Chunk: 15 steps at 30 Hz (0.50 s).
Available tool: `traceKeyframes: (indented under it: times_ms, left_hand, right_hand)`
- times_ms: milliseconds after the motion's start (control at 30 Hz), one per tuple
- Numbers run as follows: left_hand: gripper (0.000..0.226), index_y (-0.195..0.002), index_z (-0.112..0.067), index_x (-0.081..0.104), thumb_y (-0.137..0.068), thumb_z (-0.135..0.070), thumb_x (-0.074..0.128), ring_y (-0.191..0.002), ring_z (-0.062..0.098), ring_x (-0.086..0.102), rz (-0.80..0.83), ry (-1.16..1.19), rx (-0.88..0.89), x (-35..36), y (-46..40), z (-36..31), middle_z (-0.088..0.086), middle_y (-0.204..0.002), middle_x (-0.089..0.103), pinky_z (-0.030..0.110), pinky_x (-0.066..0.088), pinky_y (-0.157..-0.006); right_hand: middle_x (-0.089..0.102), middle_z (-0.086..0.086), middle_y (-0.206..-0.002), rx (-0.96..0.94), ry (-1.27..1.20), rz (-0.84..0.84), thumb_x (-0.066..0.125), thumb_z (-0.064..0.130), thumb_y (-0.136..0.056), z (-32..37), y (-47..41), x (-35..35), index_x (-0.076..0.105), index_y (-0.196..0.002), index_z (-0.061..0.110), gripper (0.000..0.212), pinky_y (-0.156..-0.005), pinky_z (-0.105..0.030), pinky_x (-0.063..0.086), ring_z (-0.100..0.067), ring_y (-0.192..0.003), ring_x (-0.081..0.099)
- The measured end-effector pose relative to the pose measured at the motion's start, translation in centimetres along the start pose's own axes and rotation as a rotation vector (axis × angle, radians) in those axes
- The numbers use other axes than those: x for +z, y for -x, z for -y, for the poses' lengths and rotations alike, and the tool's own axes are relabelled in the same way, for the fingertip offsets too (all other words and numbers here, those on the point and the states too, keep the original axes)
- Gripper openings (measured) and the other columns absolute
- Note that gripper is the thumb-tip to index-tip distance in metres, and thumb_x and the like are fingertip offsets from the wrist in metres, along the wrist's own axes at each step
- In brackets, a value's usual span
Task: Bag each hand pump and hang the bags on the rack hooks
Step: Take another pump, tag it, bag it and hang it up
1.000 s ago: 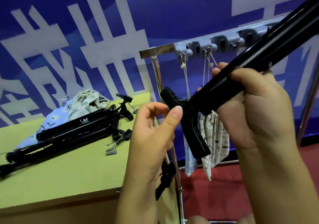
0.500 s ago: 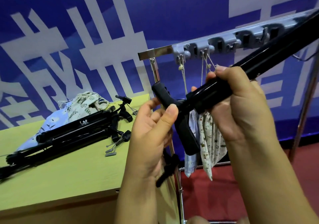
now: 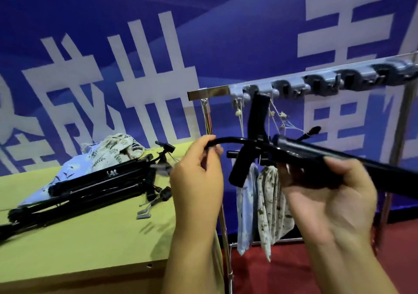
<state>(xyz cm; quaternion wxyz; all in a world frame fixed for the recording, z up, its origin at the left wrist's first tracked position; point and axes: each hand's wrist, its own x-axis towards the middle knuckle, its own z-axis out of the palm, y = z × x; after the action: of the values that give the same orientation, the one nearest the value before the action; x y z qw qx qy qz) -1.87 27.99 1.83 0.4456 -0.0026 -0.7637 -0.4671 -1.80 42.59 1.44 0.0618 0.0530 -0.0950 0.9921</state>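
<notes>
Right hand (image 3: 325, 191) is gripping the barrel of a black hand pump (image 3: 316, 155), palm up, fingers wrapped under it, holding it in the air in front of the rack (image 3: 210, 93). Pump's running roughly level, barrel going off the right edge, T-handle (image 3: 248, 139) standing near upright at the left end. Left hand (image 3: 196, 176) is pinching the pump's black hose (image 3: 228, 140), thumb & fingers closed on it where it's curving out from the handle end. Behind, two printed cloth bags (image 3: 269, 203) are hanging by drawstrings from the rack's grey hooks (image 3: 282, 90), side by side, touching. On the green table (image 3: 90, 237) to the left, more black pumps (image 3: 90, 185) are lying in a pile w/ loose bags (image 3: 108, 151) bunched behind & under them. Blue banner (image 3: 135, 22) w/ white characters is filling the background.
</notes>
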Motion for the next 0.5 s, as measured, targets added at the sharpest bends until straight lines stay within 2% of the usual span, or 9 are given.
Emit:
traceKeyframes:
  times_ms: [67, 133, 200, 300, 367, 433, 500]
  left_hand:
    - [0.026, -0.100, -0.026, 0.067, -0.092, -0.004, 0.056, -0.074, -0.008, 0.062, 0.022, 0.261, -0.109, 0.8, -0.1, -0.7, -0.012, -0.087, 0.071, 0.006, 0.045, -0.066]
    - [0.026, -0.094, -0.020, 0.067, -0.086, 0.002, 0.056, -0.090, 0.001, 0.066, 0.051, 0.593, -0.219, 1.3, -0.4, -1.3, -0.005, -0.094, 0.072, 0.018, 0.052, -0.079]
    - [0.020, -0.089, -0.011, 0.064, -0.084, 0.005, 0.053, -0.090, 0.012, 0.069, 0.086, 0.868, -0.309, 2.1, -0.5, -1.9, 0.003, -0.092, 0.071, 0.027, 0.056, -0.082]
    - [0.022, -0.082, -0.007, 0.052, -0.093, 0.010, 0.043, -0.082, 0.016, 0.071, 0.087, 0.824, -0.313, 3.9, -0.2, -2.1, 0.004, -0.090, 0.065, 0.029, 0.058, -0.075]
    - [0.025, -0.077, -0.010, 0.046, -0.093, 0.011, 0.045, -0.080, 0.016, 0.072, 0.105, 0.738, -0.260, 5.3, 0.1, -1.6, 0.000, -0.086, 0.066, 0.028, 0.058, -0.072]
    - [0.025, -0.078, -0.013, 0.050, -0.092, 0.008, 0.048, -0.081, 0.014, 0.072, 0.134, 0.652, -0.225, 6.4, 0.3, -1.1, -0.004, -0.079, 0.070, 0.030, 0.057, -0.076]
    - [0.022, -0.081, -0.016, 0.056, -0.093, 0.002, 0.051, -0.085, 0.015, 0.071, 0.181, 0.577, -0.207, 7.1, 0.7, -0.3, -0.011, -0.076, 0.072, 0.035, 0.056, -0.082]
  right_hand:
    - [0.067, -0.009, -0.081, 0.080, -0.022, -0.057, 0.067, 0.006, -0.024, 0.0, -0.3, -1.9, 0.061, -0.059, 0.011, 0.036, -0.072, -0.039, 0.056, -0.029, -0.078, 0.070]
    - [0.068, -0.013, -0.094, 0.155, -0.029, -0.119, 0.073, 0.002, -0.010, 0.1, -0.9, -3.5, 0.063, -0.068, 0.008, 0.059, -0.072, -0.039, 0.054, -0.031, -0.088, 0.070]
    - [0.070, -0.015, -0.100, 0.236, -0.068, -0.194, 0.073, -0.002, -0.005, 0.0, -1.7, -5.0, 0.066, -0.068, 0.003, 0.063, -0.076, -0.042, 0.050, -0.031, -0.095, 0.068]
    - [0.070, -0.018, -0.088, 0.362, -0.097, -0.286, 0.066, 0.000, -0.019, -0.3, -2.5, -6.6, 0.066, -0.069, -0.002, 0.050, -0.072, -0.042, 0.048, -0.028, -0.088, 0.063]
    - [0.071, -0.016, -0.079, 0.459, -0.049, -0.295, 0.064, 0.006, -0.035, -0.7, -2.9, -7.5, 0.069, -0.072, 0.000, 0.038, -0.065, -0.037, 0.053, -0.026, -0.082, 0.064]
    - [0.070, -0.015, -0.078, 0.585, 0.061, -0.314, 0.072, 0.023, -0.051, -1.3, -3.2, -8.7, 0.068, -0.091, 0.004, 0.044, -0.050, -0.031, 0.056, -0.025, -0.063, 0.068]
    - [0.064, -0.017, -0.074, 0.664, 0.248, -0.343, 0.074, 0.052, -0.061, -1.7, -3.0, -9.4, 0.067, -0.088, -0.001, 0.060, -0.036, -0.023, 0.050, -0.021, -0.041, 0.061]
